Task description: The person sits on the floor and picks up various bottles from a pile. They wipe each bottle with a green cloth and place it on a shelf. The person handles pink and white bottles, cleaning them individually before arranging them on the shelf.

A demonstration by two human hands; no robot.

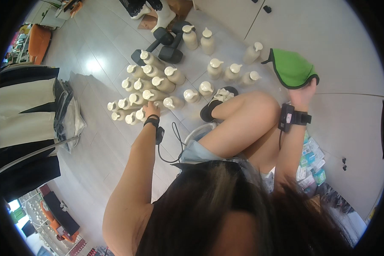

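Observation:
My left hand (152, 109) reaches into a cluster of cream bottles (164, 84) on the floor. Its fingers are around the top of one cream bottle (160, 105), mostly hidden by the hand. Other bottles with beaked, glossy caps stand closely around it. Raised at the right, my right hand (302, 94) grips a green cloth (292, 68) with black edging; the cloth hangs folded over, and a black loop sticks out at its far corner. A black device is strapped to each wrist.
Dark hex dumbbells (171, 54) lie behind the bottles. More bottles (232, 73) stand farther right, near a pale cabinet (339, 64). My shoe (219, 102) is beside the bottles. A black cable (176, 140) hangs by my left wrist. Garments (25, 105) hang at left; small packages (310, 160) are at right.

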